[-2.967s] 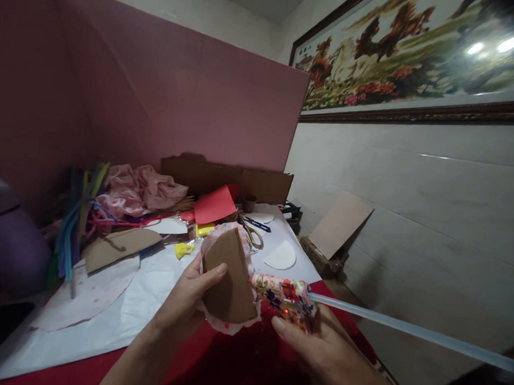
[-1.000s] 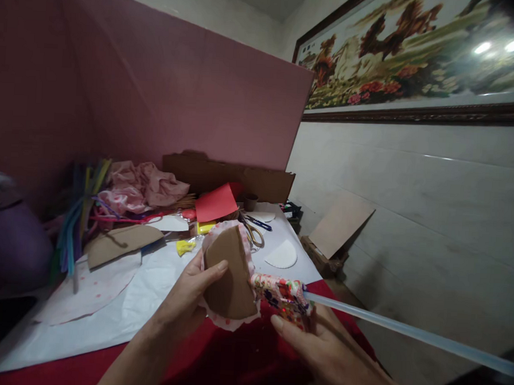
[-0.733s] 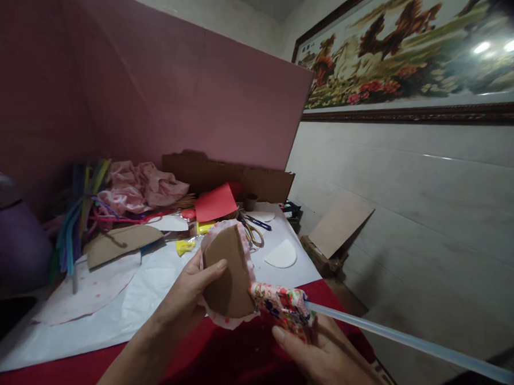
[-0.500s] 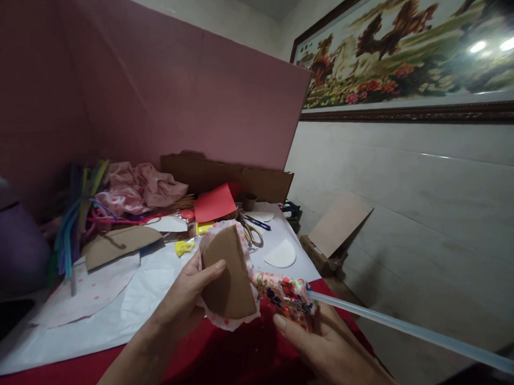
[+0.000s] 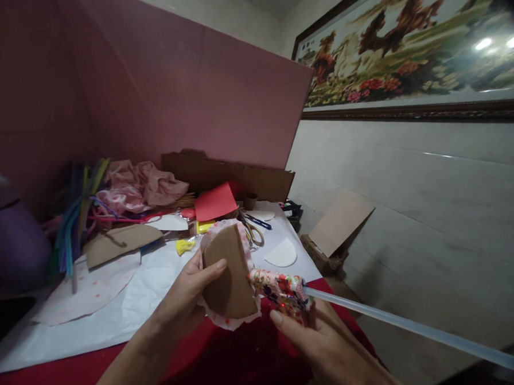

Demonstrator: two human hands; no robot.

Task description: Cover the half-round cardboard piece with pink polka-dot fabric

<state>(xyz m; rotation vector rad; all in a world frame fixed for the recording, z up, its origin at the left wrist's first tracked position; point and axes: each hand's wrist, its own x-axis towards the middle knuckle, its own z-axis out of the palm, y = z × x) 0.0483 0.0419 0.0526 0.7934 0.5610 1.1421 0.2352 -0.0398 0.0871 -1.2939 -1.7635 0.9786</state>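
Note:
My left hand [image 5: 194, 284] grips a brown cardboard piece [image 5: 229, 277], its thumb lying on the face. Pink-spotted white fabric [image 5: 228, 322] sticks out in a ruffled rim around the cardboard. My right hand [image 5: 305, 338] is wrapped round a glue gun [image 5: 280, 288] with a colourful floral pattern. A long translucent glue stick [image 5: 405, 325] runs out of its back end toward the right. The gun's front end is at the right edge of the cardboard; whether the nozzle touches it I cannot tell.
Behind the hands lie scissors [image 5: 254, 236], a blue cutter knife [image 5: 259, 222], a white half-round piece [image 5: 282, 253] and red paper [image 5: 215, 202]. To the left are a cardboard piece [image 5: 123, 243], spotted fabric [image 5: 92, 296], pipe cleaners [image 5: 67, 234] and a purple bottle [image 5: 13, 243].
The glue gun has shifted slightly left, and its front end now overlaps the cardboard's right edge. My left hand and the cardboard are nearly still.

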